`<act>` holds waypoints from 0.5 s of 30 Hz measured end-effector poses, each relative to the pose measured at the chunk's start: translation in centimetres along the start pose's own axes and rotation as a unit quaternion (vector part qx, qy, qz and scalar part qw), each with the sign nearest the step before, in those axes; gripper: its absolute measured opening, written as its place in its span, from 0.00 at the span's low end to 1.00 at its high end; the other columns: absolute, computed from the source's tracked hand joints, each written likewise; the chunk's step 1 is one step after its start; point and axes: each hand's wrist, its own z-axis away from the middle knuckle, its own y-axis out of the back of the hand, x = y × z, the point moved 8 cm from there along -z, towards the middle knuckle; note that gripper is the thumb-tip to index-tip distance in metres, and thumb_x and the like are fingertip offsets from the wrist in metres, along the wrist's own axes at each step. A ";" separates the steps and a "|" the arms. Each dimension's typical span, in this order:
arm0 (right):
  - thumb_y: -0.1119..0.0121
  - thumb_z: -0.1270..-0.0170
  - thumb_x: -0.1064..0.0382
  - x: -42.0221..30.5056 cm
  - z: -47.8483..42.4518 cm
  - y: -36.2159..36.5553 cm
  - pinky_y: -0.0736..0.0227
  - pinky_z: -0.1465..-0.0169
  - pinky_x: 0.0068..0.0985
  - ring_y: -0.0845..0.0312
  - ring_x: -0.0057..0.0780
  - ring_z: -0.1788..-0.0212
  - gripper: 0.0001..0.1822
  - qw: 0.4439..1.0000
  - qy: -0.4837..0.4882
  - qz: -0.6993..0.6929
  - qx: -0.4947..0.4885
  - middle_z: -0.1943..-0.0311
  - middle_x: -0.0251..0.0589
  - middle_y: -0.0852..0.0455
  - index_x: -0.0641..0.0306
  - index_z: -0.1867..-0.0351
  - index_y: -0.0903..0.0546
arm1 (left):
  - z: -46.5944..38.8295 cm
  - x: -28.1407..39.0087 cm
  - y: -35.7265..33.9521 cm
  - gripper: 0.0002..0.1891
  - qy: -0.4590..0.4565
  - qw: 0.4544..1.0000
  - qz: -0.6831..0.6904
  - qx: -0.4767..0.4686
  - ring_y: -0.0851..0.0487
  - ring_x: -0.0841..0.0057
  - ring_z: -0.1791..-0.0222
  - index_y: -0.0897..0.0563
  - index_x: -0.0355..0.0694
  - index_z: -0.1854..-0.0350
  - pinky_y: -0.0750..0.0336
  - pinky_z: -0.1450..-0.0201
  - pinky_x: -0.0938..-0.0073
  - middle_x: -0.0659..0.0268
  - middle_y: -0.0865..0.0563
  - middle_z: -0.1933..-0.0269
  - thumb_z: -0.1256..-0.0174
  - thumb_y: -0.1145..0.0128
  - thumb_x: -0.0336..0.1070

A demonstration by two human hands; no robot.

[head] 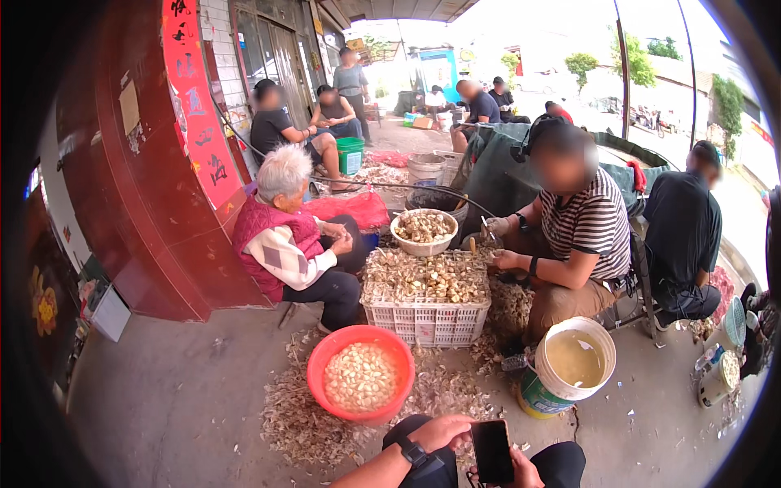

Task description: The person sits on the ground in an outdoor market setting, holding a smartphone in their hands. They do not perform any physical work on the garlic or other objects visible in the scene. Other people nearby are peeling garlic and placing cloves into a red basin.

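A smartphone (492,451) with a dark screen is tilted upright over my lap. My right hand (526,471) grips its lower right side. My left hand (440,430), below a black wristwatch (413,452), reaches the phone's upper left edge; whether its fingers grip the phone is unclear. Ahead of my knees stands a red plastic basin (317,372) of peeled garlic cloves (361,377) in liquid. Beyond it, a white plastic crate (421,321) carries garlic cloves and skins (442,280), and a white bowl (425,247) of unpeeled garlic cloves stands behind them.
At right, a white bucket (552,360) of cloudy liquid sits in another bucket (537,399). Garlic skins (311,421) litter the concrete floor. One seated person (287,244) is left of the crate; another (579,238) holds a tool at its right. Several people sit farther back.
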 end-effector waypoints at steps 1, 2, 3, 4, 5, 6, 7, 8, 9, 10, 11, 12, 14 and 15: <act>0.61 0.23 0.41 -0.2 0.0 0.0 0.21 0.46 0.37 0.18 0.40 0.45 0.31 1.000 0.007 -0.002 0.014 0.43 0.47 0.17 0.62 0.31 0.29 | 0.1 0.2 -0.1 0.17 -0.005 1.000 0.003 0.001 0.21 0.85 0.72 0.22 0.33 0.41 0.25 0.69 0.83 0.67 0.16 0.65 0.24 0.52 0.38; 0.61 0.25 0.38 -0.2 -0.2 -0.2 0.22 0.52 0.34 0.17 0.41 0.46 0.34 0.999 -0.011 0.021 -0.024 0.44 0.50 0.17 0.61 0.30 0.33 | 0.2 0.4 -0.2 0.17 -0.010 1.000 0.006 0.000 0.20 0.84 0.72 0.22 0.32 0.41 0.24 0.68 0.83 0.66 0.15 0.64 0.24 0.51 0.37; 0.61 0.28 0.35 -0.2 -0.5 0.0 0.22 0.58 0.31 0.16 0.43 0.47 0.37 0.997 -0.029 0.042 -0.059 0.46 0.54 0.17 0.60 0.28 0.37 | 0.3 0.8 -0.3 0.17 -0.012 1.000 0.009 -0.002 0.19 0.83 0.71 0.22 0.31 0.41 0.23 0.68 0.83 0.64 0.14 0.63 0.24 0.51 0.37; 0.61 0.30 0.31 -0.1 -0.3 0.2 0.23 0.64 0.28 0.15 0.44 0.48 0.40 0.993 -0.049 0.062 -0.089 0.47 0.57 0.16 0.59 0.27 0.40 | 0.4 0.8 -0.4 0.18 -0.001 1.000 -0.003 0.016 0.19 0.83 0.71 0.22 0.31 0.41 0.23 0.67 0.82 0.64 0.14 0.64 0.24 0.51 0.37; 0.64 0.28 0.34 0.0 -0.4 0.5 0.23 0.64 0.27 0.15 0.43 0.49 0.38 0.995 -0.046 0.050 -0.079 0.48 0.56 0.16 0.60 0.28 0.38 | 0.3 0.7 -0.3 0.18 0.011 1.000 0.004 0.022 0.18 0.82 0.71 0.23 0.30 0.41 0.23 0.67 0.82 0.63 0.13 0.65 0.24 0.50 0.37; 0.65 0.26 0.36 0.1 -0.5 0.4 0.24 0.65 0.27 0.15 0.42 0.49 0.36 0.994 -0.057 0.051 -0.073 0.48 0.56 0.15 0.61 0.29 0.37 | 0.6 1.2 -0.4 0.18 0.010 1.000 -0.007 0.025 0.18 0.82 0.71 0.22 0.30 0.41 0.23 0.67 0.82 0.63 0.13 0.65 0.25 0.51 0.37; 0.67 0.24 0.38 0.3 -0.5 0.6 0.24 0.65 0.27 0.15 0.42 0.50 0.34 0.994 -0.071 0.051 -0.062 0.49 0.55 0.15 0.63 0.30 0.36 | 0.8 1.5 -0.6 0.17 0.011 1.000 -0.014 0.026 0.18 0.82 0.71 0.22 0.30 0.42 0.23 0.67 0.81 0.63 0.13 0.65 0.25 0.51 0.36; 0.69 0.23 0.40 0.3 -0.7 0.8 0.25 0.65 0.27 0.15 0.41 0.51 0.33 0.994 -0.074 0.050 -0.057 0.49 0.55 0.15 0.63 0.31 0.34 | 0.5 1.1 -0.3 0.17 0.005 1.000 -0.014 0.018 0.18 0.81 0.71 0.21 0.30 0.43 0.23 0.67 0.81 0.63 0.13 0.65 0.25 0.51 0.36; 0.71 0.22 0.42 -0.5 -1.6 0.5 0.25 0.65 0.26 0.14 0.40 0.51 0.32 0.995 -0.060 0.054 -0.066 0.49 0.54 0.14 0.64 0.32 0.33 | -0.4 1.9 0.5 0.17 -0.017 0.999 -0.030 0.013 0.18 0.81 0.71 0.20 0.29 0.44 0.23 0.66 0.81 0.63 0.13 0.65 0.25 0.52 0.35; 0.72 0.22 0.42 -0.3 -1.4 0.7 0.26 0.65 0.26 0.14 0.40 0.51 0.32 0.995 -0.061 0.059 -0.053 0.49 0.54 0.14 0.64 0.32 0.32 | 0.0 2.2 0.2 0.17 -0.021 0.999 -0.012 0.021 0.18 0.81 0.72 0.19 0.29 0.45 0.23 0.66 0.80 0.62 0.13 0.65 0.25 0.52 0.35; 0.71 0.22 0.40 0.1 -0.1 0.5 0.25 0.65 0.26 0.15 0.41 0.50 0.33 0.995 -0.066 0.058 -0.051 0.48 0.54 0.15 0.64 0.32 0.33 | 0.4 0.5 -0.3 0.17 0.002 1.000 0.006 0.018 0.18 0.81 0.72 0.20 0.29 0.44 0.22 0.67 0.80 0.62 0.13 0.65 0.26 0.52 0.35; 0.70 0.23 0.39 0.1 -0.1 0.6 0.25 0.65 0.26 0.15 0.41 0.50 0.34 0.994 -0.074 0.050 -0.060 0.48 0.54 0.15 0.63 0.31 0.34 | 0.7 0.7 -0.3 0.17 0.002 1.000 -0.005 0.024 0.18 0.80 0.72 0.21 0.29 0.43 0.22 0.67 0.80 0.61 0.13 0.64 0.26 0.51 0.35; 0.67 0.24 0.37 0.5 -0.2 1.2 0.24 0.64 0.26 0.15 0.40 0.50 0.35 0.994 -0.079 0.049 -0.059 0.47 0.53 0.15 0.63 0.30 0.34 | 0.5 0.8 -0.3 0.18 0.002 1.000 -0.002 0.018 0.17 0.79 0.72 0.23 0.28 0.41 0.22 0.67 0.80 0.60 0.13 0.63 0.26 0.51 0.35; 0.67 0.24 0.37 0.3 -0.1 1.0 0.24 0.64 0.26 0.15 0.40 0.50 0.36 0.994 -0.075 0.049 -0.061 0.47 0.53 0.15 0.63 0.30 0.34 | 0.4 0.9 -0.3 0.18 0.004 1.000 -0.008 0.019 0.17 0.79 0.72 0.23 0.28 0.41 0.22 0.67 0.80 0.60 0.13 0.63 0.26 0.51 0.35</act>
